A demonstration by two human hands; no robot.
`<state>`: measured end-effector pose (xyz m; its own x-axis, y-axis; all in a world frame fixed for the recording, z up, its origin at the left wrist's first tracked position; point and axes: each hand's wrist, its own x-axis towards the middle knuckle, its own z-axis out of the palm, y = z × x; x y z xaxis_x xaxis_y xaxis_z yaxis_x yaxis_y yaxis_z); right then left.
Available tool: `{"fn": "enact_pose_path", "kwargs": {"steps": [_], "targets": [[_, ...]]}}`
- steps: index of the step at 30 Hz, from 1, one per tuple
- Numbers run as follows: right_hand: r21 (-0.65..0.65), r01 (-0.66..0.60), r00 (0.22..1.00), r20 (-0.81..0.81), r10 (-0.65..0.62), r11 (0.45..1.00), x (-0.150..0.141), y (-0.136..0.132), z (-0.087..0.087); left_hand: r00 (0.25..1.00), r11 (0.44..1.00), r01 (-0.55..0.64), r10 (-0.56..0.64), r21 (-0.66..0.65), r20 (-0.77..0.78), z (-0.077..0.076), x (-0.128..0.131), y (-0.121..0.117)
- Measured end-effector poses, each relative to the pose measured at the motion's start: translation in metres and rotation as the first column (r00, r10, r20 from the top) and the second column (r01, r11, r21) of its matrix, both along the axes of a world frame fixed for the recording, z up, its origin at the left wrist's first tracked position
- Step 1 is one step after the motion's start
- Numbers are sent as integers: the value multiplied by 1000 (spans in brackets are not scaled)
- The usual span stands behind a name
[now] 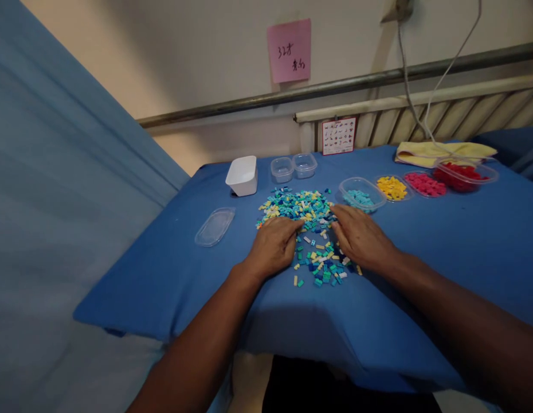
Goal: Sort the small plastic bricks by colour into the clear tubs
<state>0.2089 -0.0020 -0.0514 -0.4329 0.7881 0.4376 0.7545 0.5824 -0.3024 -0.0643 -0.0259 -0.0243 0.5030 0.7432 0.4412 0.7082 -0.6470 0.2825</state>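
A heap of small toy building bricks (296, 203) in teal, blue, green, pale yellow and white lies on the blue cloth. My left hand (275, 244) rests palm down at the heap's near left edge. Its index finger reaches right into the bricks and the thumb is apart from it; the other fingertips are hidden. On the right side of the heap, my right hand (361, 235) has its fingers stretched forward and its thumb apart, touching bricks. Neither hand visibly holds a brick. Between the wrists, loose bricks (326, 267) are scattered nearer to me.
Behind the heap stand a white bin (242, 176) and two clear tubs (293, 167). A clear lid (215, 227) lies left. To the right are containers of light-blue (359, 199), yellow (392, 188), pink (425, 184) and red pieces (462, 176), plus a yellow cloth (442, 151).
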Motion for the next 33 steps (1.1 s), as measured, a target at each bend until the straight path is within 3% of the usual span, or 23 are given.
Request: {"fn": "enact_pose_path", "kwargs": {"steps": [6,12,17,21,27,33], "targets": [[-31,2,998,-58,-4,1000,4,-4,5,999,998,-46,46,32,12,2,1,-5],[-58,-101,981,-174,90,993,9,-6,3,988,993,56,-70,-102,-138,6,6,-6],[-155,-58,951,-308,7,986,17,-6,1,988,993,-60,44,-103,-148,8,3,-9],[-158,-66,976,-217,30,985,22,-2,1,982,989,-81,59,-122,-177,12,3,-12],[-184,-225,971,-124,205,957,28,-2,6,978,975,-144,114,-167,-177,17,1,-18],[-226,-303,953,-103,286,926,30,-1,11,977,973,-44,-6,-225,-214,23,-1,-21]]}}
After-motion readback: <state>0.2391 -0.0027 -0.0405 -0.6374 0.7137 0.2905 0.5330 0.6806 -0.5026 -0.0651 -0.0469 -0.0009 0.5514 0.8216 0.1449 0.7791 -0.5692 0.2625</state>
